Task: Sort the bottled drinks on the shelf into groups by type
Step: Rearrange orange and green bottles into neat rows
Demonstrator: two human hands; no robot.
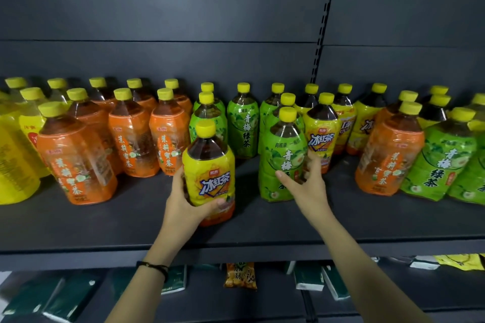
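Gripped in left hand [181, 200]: yellow-labelled plastic tea bottle [210, 173], centre frame, at front of dark metal shelf [262, 228]. Clasped by right hand [306, 188]: green-labelled plastic bottle [278, 155], just right. Orange-labelled bottles [131, 139] grouped left; right side mixed, unsorted. Roughly halfway.
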